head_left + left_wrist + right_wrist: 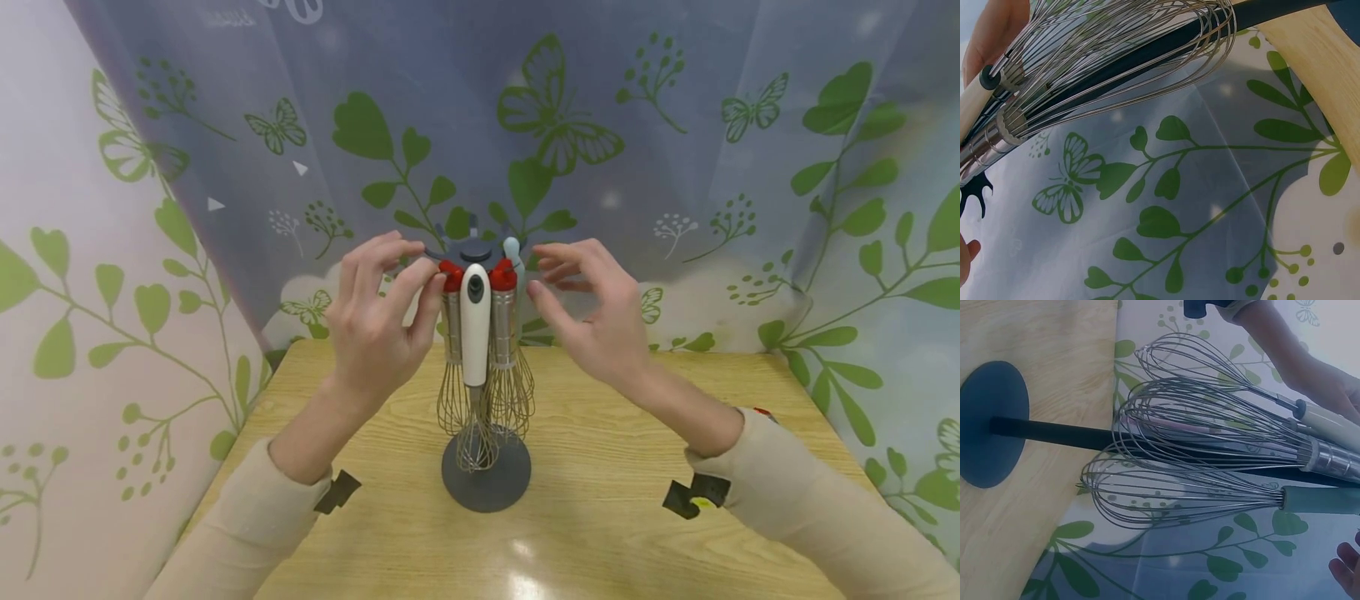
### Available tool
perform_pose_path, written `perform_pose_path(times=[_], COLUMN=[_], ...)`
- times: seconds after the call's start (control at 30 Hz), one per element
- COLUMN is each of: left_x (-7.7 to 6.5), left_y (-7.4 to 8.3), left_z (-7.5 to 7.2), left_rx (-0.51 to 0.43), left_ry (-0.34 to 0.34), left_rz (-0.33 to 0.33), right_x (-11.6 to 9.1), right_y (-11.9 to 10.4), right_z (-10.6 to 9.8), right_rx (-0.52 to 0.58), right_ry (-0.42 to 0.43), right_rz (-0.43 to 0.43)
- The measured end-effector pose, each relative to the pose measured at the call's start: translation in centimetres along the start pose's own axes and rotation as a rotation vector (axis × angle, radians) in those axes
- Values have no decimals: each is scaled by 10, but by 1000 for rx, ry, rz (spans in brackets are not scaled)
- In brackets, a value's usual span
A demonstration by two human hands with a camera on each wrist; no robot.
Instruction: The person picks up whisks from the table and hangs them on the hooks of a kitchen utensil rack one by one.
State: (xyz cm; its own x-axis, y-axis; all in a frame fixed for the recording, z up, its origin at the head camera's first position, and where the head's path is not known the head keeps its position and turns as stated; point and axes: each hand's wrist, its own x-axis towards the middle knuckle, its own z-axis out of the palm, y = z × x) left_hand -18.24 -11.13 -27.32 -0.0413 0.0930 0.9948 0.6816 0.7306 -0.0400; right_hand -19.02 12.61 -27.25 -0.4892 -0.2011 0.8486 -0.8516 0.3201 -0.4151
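Several whisks hang around a dark stand with a round base [472,492]. In front is a whisk with a white handle [475,333]; a steel whisk with a red end [452,333] is at its left, another steel whisk [504,329] at its right. My left hand [378,312] pinches the left whisk's red end between thumb and index finger, its middle finger reaching to the stand's top. My right hand [596,312] is spread beside the light-blue handle [513,254], thumb and fingers apart. In the right wrist view, that whisk's green-blue handle [1319,500] lies just above my right fingertips.
The stand rises from a light wooden table [600,500]. Close behind hangs a grey-blue cloth [465,100] with green leaves and butterflies, and similar white cloth [90,333] lines the sides. A small red and dark item [763,413] shows behind the right sleeve.
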Motion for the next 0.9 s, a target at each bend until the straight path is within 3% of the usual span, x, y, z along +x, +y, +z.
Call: perform_pose_path(times=[0.9], left_x=[-1], left_y=[1], left_z=[-1], left_rx=[12], left_ry=[-8], left_rz=[-5], right_x=[28], right_y=[0], right_z=[-4], right_rx=[-48], right_ry=[-48], right_rz=[-30])
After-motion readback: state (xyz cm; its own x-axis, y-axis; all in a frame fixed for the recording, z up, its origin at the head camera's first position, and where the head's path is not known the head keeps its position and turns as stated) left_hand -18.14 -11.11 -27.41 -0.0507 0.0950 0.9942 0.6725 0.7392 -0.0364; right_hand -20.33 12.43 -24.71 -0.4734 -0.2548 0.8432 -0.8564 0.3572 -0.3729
